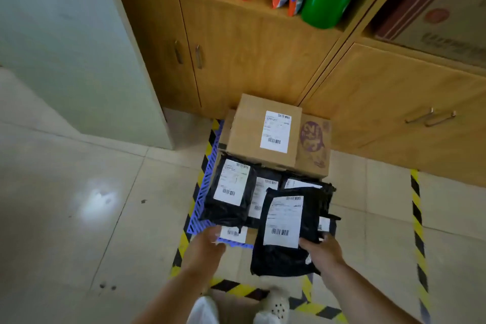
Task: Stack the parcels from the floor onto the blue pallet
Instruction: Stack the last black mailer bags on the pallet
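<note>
Black, crinkled plastic wraps the parcel (282, 234) now in the right hand (319, 251), whose fingers (310, 241) curl over its right edge with the white label just left of them; the lower end droops past the near rim of the blue pallet (196, 214). It looks soft, light and somewhat slick, so it will likely sag and slide if pinched at one corner; a hold under the middle or along both long edges should serve better. The left hand (207, 242) hangs by the pallet's near rim, fingertips close to a labelled parcel there; whether it touches or grips cannot be told. Beyond the fingers, the pallet already carries other black mailers (231, 192) and, farther off, a cardboard box (264, 131) atop more cartons.
</note>
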The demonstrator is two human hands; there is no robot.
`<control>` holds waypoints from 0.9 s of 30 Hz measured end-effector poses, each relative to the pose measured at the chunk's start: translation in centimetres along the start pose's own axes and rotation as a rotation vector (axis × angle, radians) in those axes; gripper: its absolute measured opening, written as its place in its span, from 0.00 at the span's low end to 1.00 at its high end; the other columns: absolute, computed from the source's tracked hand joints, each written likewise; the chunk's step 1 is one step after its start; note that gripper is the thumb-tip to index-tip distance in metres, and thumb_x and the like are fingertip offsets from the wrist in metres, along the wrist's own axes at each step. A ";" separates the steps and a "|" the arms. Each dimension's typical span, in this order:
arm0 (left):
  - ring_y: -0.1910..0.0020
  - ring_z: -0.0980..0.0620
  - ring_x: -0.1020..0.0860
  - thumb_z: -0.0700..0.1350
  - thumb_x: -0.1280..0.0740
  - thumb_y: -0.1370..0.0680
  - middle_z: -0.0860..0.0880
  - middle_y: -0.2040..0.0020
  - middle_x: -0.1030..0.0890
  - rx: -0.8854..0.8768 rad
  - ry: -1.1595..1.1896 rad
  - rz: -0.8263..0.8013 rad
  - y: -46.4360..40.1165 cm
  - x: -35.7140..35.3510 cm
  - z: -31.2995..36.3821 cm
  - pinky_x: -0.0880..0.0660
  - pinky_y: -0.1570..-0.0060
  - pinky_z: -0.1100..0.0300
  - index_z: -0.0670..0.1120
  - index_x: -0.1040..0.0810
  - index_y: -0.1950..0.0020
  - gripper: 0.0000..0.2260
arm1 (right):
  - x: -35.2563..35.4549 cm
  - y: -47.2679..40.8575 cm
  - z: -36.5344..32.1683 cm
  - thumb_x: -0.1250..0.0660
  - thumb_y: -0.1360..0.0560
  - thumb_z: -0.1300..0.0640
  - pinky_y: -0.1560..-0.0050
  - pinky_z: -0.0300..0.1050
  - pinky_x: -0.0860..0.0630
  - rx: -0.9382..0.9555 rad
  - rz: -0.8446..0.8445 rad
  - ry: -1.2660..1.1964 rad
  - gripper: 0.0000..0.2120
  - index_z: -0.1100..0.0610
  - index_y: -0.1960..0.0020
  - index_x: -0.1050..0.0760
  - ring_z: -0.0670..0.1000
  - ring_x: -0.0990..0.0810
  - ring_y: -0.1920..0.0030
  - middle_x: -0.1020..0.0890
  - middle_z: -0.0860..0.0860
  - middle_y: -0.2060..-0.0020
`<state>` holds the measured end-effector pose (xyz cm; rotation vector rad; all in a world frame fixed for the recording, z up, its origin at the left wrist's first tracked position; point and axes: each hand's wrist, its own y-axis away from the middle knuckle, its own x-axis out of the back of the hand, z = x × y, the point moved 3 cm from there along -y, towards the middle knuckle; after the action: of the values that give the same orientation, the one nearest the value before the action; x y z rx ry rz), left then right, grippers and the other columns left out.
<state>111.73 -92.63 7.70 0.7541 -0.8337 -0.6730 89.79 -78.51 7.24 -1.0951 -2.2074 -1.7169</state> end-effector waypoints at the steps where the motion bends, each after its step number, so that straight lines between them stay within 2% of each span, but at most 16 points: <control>1: 0.42 0.50 0.25 0.43 0.37 0.23 0.47 0.34 0.27 -0.043 -0.120 0.017 -1.6 -0.3 -0.3 0.29 0.48 0.61 0.49 0.32 0.30 0.21 | -0.9 -1.1 -0.2 0.27 0.28 0.58 0.49 0.58 0.23 0.013 -0.016 -0.003 0.17 0.59 0.45 0.31 0.60 0.22 0.54 0.23 0.56 0.55; 4: 0.29 0.47 0.38 0.48 0.37 0.24 0.47 0.27 0.38 -0.114 -0.410 0.084 -6.7 -1.3 -1.1 0.36 0.34 0.57 0.52 0.43 0.24 0.29 | -3.5 -5.1 -0.6 0.29 0.27 0.60 0.53 0.55 0.23 0.080 -0.013 0.006 0.14 0.56 0.47 0.33 0.59 0.22 0.55 0.23 0.55 0.55; 9: 0.23 0.43 0.55 0.54 0.36 0.25 0.44 0.23 0.55 -0.217 -0.796 0.146 -15.5 -4.4 -3.2 0.48 0.26 0.49 0.52 0.54 0.22 0.37 | -7.6 -12.1 0.0 0.31 0.27 0.62 0.57 0.53 0.22 0.198 0.040 0.026 0.16 0.51 0.44 0.34 0.57 0.21 0.56 0.23 0.51 0.57; 11: 0.24 0.41 0.54 0.56 0.32 0.28 0.41 0.22 0.54 -0.357 -0.938 0.173 -18.1 -5.4 -3.3 0.47 0.27 0.44 0.51 0.53 0.22 0.42 | -8.7 -14.5 0.5 0.32 0.27 0.63 0.66 0.45 0.24 0.205 0.042 -0.023 0.18 0.54 0.40 0.34 0.52 0.22 0.60 0.23 0.50 0.57; 12: 0.25 0.40 0.50 0.59 0.27 0.34 0.39 0.23 0.47 -0.444 -0.999 0.193 -19.3 -5.7 -3.1 0.41 0.31 0.39 0.50 0.49 0.23 0.47 | -9.2 -15.7 0.9 0.32 0.26 0.64 0.69 0.41 0.26 0.210 0.030 -0.029 0.20 0.55 0.38 0.34 0.52 0.23 0.60 0.23 0.51 0.54; 13: 0.27 0.39 0.45 0.61 0.23 0.43 0.37 0.25 0.40 -0.498 -1.025 0.191 -20.3 -5.8 -3.1 0.35 0.37 0.35 0.50 0.43 0.25 0.51 | -9.6 -16.5 1.2 0.33 0.26 0.65 0.68 0.40 0.26 0.221 0.010 -0.016 0.22 0.56 0.35 0.34 0.54 0.22 0.56 0.22 0.54 0.49; 14: 0.29 0.38 0.41 0.62 0.22 0.50 0.37 0.28 0.35 -0.552 -1.060 0.200 -21.4 -6.1 -3.4 0.32 0.41 0.34 0.50 0.40 0.27 0.55 | -10.1 -17.5 1.7 0.33 0.26 0.64 0.61 0.45 0.22 0.233 0.000 0.019 0.24 0.56 0.32 0.35 0.56 0.22 0.50 0.22 0.56 0.43; 15: 0.29 0.39 0.41 0.63 0.22 0.53 0.37 0.28 0.36 -0.579 -1.122 0.185 -22.5 -6.5 -3.6 0.32 0.43 0.33 0.50 0.41 0.28 0.57 | -10.4 -18.5 2.4 0.33 0.25 0.63 0.51 0.50 0.21 0.253 0.004 0.078 0.26 0.57 0.29 0.37 0.58 0.24 0.43 0.24 0.56 0.38; 17: 0.29 0.38 0.40 0.67 0.24 0.53 0.39 0.28 0.38 -0.649 -1.199 0.152 -24.1 -7.0 -3.7 0.32 0.44 0.32 0.51 0.41 0.27 0.58 | -10.8 -19.7 3.1 0.32 0.25 0.60 0.32 0.53 0.32 0.331 0.046 0.228 0.32 0.57 0.25 0.43 0.59 0.33 0.31 0.33 0.56 0.29; 18: 0.30 0.37 0.37 0.68 0.24 0.53 0.38 0.28 0.37 -0.691 -1.220 0.141 -24.5 -7.1 -3.4 0.30 0.46 0.30 0.51 0.39 0.27 0.57 | -11.0 -20.0 3.3 0.32 0.25 0.58 0.27 0.51 0.39 0.371 0.093 0.288 0.36 0.57 0.23 0.48 0.57 0.41 0.26 0.41 0.56 0.25; 21: 0.31 0.36 0.33 0.71 0.28 0.51 0.37 0.29 0.32 -0.699 -1.215 0.105 -25.1 -7.8 -3.6 0.28 0.50 0.29 0.49 0.38 0.27 0.56 | -12.0 -19.9 3.7 0.34 0.25 0.47 0.24 0.49 0.52 0.524 0.193 0.442 0.47 0.58 0.23 0.64 0.55 0.60 0.23 0.62 0.54 0.24; 22: 0.29 0.36 0.36 0.72 0.30 0.48 0.37 0.27 0.36 -0.701 -1.205 0.105 -25.2 -8.0 -3.6 0.30 0.47 0.28 0.50 0.42 0.26 0.56 | -12.7 -19.9 3.5 0.38 0.25 0.40 0.24 0.50 0.54 0.629 0.225 0.521 0.47 0.57 0.24 0.66 0.55 0.63 0.24 0.65 0.54 0.24; 23: 0.25 0.36 0.44 0.73 0.32 0.45 0.38 0.24 0.44 -0.706 -1.211 0.112 -25.6 -8.2 -3.7 0.35 0.42 0.28 0.51 0.51 0.24 0.57 | -13.5 -19.8 3.4 0.45 0.25 0.34 0.25 0.52 0.56 0.730 0.262 0.624 0.45 0.54 0.23 0.66 0.56 0.64 0.24 0.65 0.55 0.24; 24: 0.24 0.38 0.56 0.72 0.34 0.40 0.39 0.23 0.57 -0.725 -1.224 0.115 -26.0 -8.6 -3.9 0.42 0.36 0.28 0.52 0.62 0.25 0.56 | -14.4 -20.1 3.5 0.52 0.26 0.30 0.25 0.54 0.57 0.813 0.300 0.727 0.42 0.52 0.23 0.63 0.58 0.62 0.24 0.61 0.58 0.24; 25: 0.26 0.39 0.65 0.70 0.35 0.36 0.41 0.26 0.69 -0.731 -1.234 0.106 -26.4 -8.9 -4.3 0.50 0.33 0.30 0.53 0.72 0.28 0.55 | -15.3 -20.5 3.5 0.56 0.26 0.28 0.25 0.57 0.56 0.865 0.330 0.800 0.40 0.50 0.22 0.60 0.62 0.58 0.24 0.57 0.60 0.23; 27: 0.28 0.40 0.72 0.68 0.35 0.33 0.44 0.32 0.78 -0.713 -1.244 0.098 -26.7 -9.4 -4.7 0.56 0.30 0.33 0.55 0.81 0.35 0.54 | -16.5 -21.1 3.2 0.56 0.27 0.28 0.27 0.63 0.52 0.902 0.382 0.864 0.39 0.47 0.22 0.56 0.65 0.53 0.25 0.52 0.61 0.24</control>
<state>104.96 -98.86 -19.46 -0.4600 -1.5863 -1.2703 89.82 -85.01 -18.96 -0.3732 -1.6883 -0.6464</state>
